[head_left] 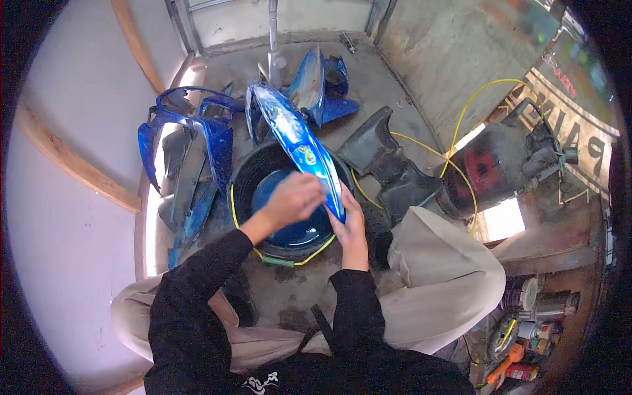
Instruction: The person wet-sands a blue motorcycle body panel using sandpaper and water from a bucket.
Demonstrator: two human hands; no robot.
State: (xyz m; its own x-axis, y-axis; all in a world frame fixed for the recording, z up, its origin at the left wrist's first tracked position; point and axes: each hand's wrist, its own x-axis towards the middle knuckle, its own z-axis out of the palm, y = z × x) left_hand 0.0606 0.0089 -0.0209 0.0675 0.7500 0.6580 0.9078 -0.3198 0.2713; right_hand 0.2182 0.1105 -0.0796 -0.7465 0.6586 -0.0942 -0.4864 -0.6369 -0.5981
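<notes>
A long, narrow blue motorcycle body panel (289,125) slants over a black bucket (240,168), its upper end pointing away from me. The panel is glossy, with whitish scuffed areas and small yellow decals. Around the panel's near tip, my right hand (350,216) is closed, gripping its right edge. My left hand (296,199), slightly blurred, lies curled against the panel's left side near that tip. Whatever its fingers hold, if anything, is hidden. Dark bluish liquid (296,234) fills the bottom of the bucket, and its yellow handle (316,255) with a green grip hangs at the front.
More blue motorcycle panels stand at the left (220,125) and behind the bucket (313,79). A dark plastic part (388,161) lies to the right. Beyond it sits a black and red tank (490,168) with a yellow hose (471,108). Cans and tools crowd a shelf (517,336) at lower right.
</notes>
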